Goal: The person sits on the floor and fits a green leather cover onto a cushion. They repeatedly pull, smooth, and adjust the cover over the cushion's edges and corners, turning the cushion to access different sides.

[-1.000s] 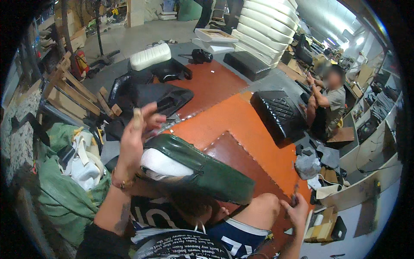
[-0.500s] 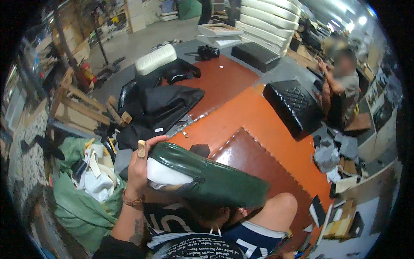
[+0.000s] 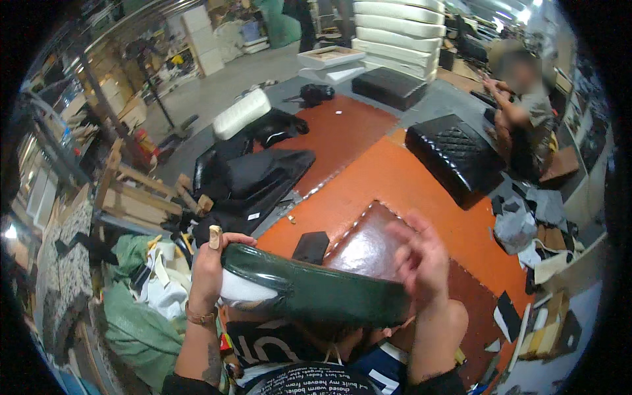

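Observation:
A dark green glossy cushion [image 3: 336, 296] rests over my lap, white padding [image 3: 247, 286] showing at its left end. My left hand [image 3: 214, 263] grips that left end, its thumb up with a pale tan covering on it. My right hand [image 3: 421, 257] is raised at the cushion's right end, fingers loosely apart and slightly blurred, with nothing visible in them. A small dark piece of material [image 3: 311, 247] lies on the mat just beyond the cushion.
Orange and brown mats [image 3: 362, 178] cover the floor, bearing a black quilted cushion [image 3: 453, 158], black fabric [image 3: 253, 178] and a white pad [image 3: 242, 114]. A co-worker [image 3: 526, 118] sits at right. Green sacking [image 3: 141, 329], wooden frames [image 3: 141, 187], stacked white cushions [image 3: 395, 33] and scraps [image 3: 517, 234] surround me.
My left hand has come down to grip the cushion. My right hand has risen from the lower right to the cushion's end; the small object it held earlier no longer shows.

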`<control>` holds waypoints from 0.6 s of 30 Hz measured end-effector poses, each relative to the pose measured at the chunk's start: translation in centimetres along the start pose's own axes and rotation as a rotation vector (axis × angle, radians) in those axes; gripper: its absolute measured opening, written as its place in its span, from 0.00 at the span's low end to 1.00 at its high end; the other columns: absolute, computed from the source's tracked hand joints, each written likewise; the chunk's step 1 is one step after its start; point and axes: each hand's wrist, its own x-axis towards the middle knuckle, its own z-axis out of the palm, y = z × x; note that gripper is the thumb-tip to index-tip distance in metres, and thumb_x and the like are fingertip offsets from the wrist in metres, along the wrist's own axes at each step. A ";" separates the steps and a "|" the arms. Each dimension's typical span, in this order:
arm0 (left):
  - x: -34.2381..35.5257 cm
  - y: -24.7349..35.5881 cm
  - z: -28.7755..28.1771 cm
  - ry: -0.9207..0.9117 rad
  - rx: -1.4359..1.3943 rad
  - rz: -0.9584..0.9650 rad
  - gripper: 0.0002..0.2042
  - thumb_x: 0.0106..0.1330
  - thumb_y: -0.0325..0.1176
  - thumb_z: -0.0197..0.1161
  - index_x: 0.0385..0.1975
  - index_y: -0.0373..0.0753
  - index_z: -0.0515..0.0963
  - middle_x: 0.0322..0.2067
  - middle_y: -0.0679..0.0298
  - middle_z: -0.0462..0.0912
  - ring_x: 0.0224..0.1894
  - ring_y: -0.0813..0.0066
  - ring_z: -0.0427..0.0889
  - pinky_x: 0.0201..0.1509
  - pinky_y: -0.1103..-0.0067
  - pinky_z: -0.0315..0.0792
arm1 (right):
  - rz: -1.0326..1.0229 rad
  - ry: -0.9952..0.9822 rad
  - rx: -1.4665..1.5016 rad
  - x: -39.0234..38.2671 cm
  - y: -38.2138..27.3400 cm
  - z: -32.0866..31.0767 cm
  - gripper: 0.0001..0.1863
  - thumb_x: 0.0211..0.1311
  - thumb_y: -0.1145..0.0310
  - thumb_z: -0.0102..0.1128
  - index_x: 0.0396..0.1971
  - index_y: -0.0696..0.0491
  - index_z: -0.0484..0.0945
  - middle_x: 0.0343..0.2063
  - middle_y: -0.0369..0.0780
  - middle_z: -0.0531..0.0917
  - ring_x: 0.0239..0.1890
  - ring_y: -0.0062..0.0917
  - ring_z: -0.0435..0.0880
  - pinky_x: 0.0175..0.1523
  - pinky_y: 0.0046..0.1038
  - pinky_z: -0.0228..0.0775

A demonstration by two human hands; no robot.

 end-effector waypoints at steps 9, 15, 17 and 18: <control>-1.2 -1.0 0.8 0.056 0.006 0.072 0.40 0.86 0.58 0.31 0.46 0.27 0.86 0.45 0.53 0.91 0.48 0.68 0.88 0.59 0.74 0.77 | 0.482 -0.350 0.503 -7.6 5.1 0.3 0.28 0.82 0.70 0.42 0.78 0.46 0.59 0.70 0.64 0.71 0.36 0.45 0.92 0.27 0.27 0.80; -1.2 -0.6 1.0 -0.014 -0.015 0.067 0.38 0.85 0.60 0.33 0.49 0.28 0.82 0.50 0.50 0.88 0.53 0.66 0.85 0.65 0.69 0.75 | 0.596 -0.230 0.599 -9.0 5.6 1.0 0.24 0.78 0.72 0.46 0.72 0.49 0.67 0.65 0.64 0.75 0.34 0.48 0.91 0.27 0.34 0.82; -1.2 -0.5 1.1 0.014 -0.024 0.061 0.38 0.85 0.60 0.33 0.48 0.27 0.83 0.48 0.51 0.89 0.51 0.67 0.86 0.62 0.71 0.76 | 0.593 -0.266 0.597 -8.6 4.6 1.3 0.21 0.76 0.73 0.47 0.66 0.52 0.72 0.57 0.59 0.80 0.31 0.45 0.89 0.27 0.34 0.82; -1.1 -0.5 1.1 0.036 -0.036 0.060 0.39 0.86 0.59 0.33 0.47 0.27 0.84 0.47 0.52 0.90 0.49 0.67 0.87 0.60 0.73 0.77 | 0.562 -0.327 0.607 -7.9 3.9 1.1 0.20 0.75 0.74 0.47 0.63 0.53 0.74 0.52 0.56 0.82 0.30 0.43 0.88 0.27 0.35 0.81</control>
